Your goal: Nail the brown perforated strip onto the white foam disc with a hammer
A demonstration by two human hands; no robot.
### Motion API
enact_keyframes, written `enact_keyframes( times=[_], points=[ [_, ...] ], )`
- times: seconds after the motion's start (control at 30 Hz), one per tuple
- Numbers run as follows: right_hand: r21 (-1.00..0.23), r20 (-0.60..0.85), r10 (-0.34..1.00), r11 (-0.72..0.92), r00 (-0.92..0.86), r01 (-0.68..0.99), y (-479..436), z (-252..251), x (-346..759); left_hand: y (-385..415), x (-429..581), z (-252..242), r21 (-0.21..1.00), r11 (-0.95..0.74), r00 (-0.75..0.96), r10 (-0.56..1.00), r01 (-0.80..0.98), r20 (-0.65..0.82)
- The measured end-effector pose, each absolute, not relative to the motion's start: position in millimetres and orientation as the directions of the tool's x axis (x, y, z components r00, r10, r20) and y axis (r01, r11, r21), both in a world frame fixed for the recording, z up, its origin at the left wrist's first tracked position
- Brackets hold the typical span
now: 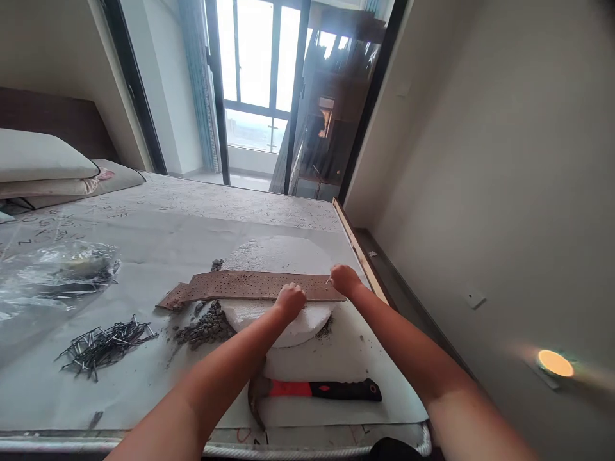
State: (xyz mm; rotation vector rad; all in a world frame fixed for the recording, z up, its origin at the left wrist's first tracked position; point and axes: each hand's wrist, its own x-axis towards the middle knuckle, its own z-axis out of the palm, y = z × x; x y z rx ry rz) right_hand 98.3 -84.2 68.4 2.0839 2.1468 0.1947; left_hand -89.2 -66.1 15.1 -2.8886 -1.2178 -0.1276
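Note:
A long brown strip dotted with small holes [240, 285] lies across a white foam disc [273, 253]. My left hand [291, 301] is closed over the strip's near edge, right of its middle; what its fingers hold, if anything, is hidden. At the strip's right end, my right hand [344, 280] pinches a small thin nail, its tip close to the strip's surface. Nearer to me, a claw hammer [321, 389] with a red and black handle lies on the white sheet, its head partly beside my left forearm. A pile of loose nails [108, 346] is at the left.
Grey crumbly lumps [206, 326] lie around the disc's left side. A clear plastic bag [57, 275] sits at the left, with pillows [43, 157] behind it. The bed's wooden side rail [360, 250] runs along the right, beside a narrow gap and the wall.

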Motion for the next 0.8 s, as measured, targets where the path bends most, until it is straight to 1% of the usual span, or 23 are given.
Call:
enact_keyframes(
  times=[0.13, 0.27, 0.33, 0.47, 0.53, 0.6, 0.63, 0.67, 0.7, 0.73, 0.77, 0.8],
  points=[
    [0.159, 0.028, 0.999, 0.021, -0.025, 0.987, -81, 73, 102, -64, -78, 19, 0.092, -0.628, 0.627, 0.778, 0.773, 0.041],
    [0.115, 0.032, 0.999, 0.015, -0.019, 0.993, -85, 60, 96, -64, -73, 24, 0.149, -0.583, 0.584, 0.811, 0.799, 0.042],
    [0.098, 0.035, 0.999, 0.016, -0.019, 0.995, -89, 54, 91, -63, -73, 26, 0.196, -0.549, 0.552, 0.833, 0.813, 0.041],
    [0.077, 0.051, 0.998, 0.045, -0.049, 0.996, -96, 53, 80, -51, -77, 31, 0.338, -0.439, 0.47, 0.883, 0.832, -0.01],
    [0.077, 0.061, 0.995, 0.074, -0.079, 0.994, -98, 57, 73, -45, -78, 33, 0.427, -0.369, 0.433, 0.899, 0.825, -0.06],
    [0.085, 0.066, 0.991, 0.108, -0.114, 0.99, -101, 64, 62, -44, -78, 35, 0.515, -0.321, 0.435, 0.893, 0.795, -0.115],
    [0.092, 0.063, 0.989, 0.127, -0.133, 0.988, -102, 67, 57, -45, -79, 35, 0.603, -0.281, 0.454, 0.878, 0.747, -0.153],
    [0.1, 0.056, 0.987, 0.147, -0.153, 0.984, -104, 70, 51, -48, -79, 36, 0.718, -0.208, 0.481, 0.854, 0.664, -0.197],
    [0.11, 0.046, 0.984, 0.169, -0.174, 0.98, -105, 73, 45, -51, -80, 36, 0.833, -0.094, 0.512, 0.824, 0.546, -0.243],
    [0.12, 0.031, 0.981, 0.189, -0.194, 0.975, -106, 75, 40, -54, -81, 37, 0.914, 0.054, 0.542, 0.791, 0.402, -0.285],
    [0.136, 0.01, 0.979, 0.203, -0.206, 0.97, -107, 77, 35, -57, -83, 37, 0.943, 0.211, 0.568, 0.756, 0.259, -0.325],
    [0.151, -0.012, 0.977, 0.213, -0.214, 0.965, -108, 78, 32, -60, -85, 37, 0.927, 0.347, 0.587, 0.724, 0.144, -0.362]
  ],
)
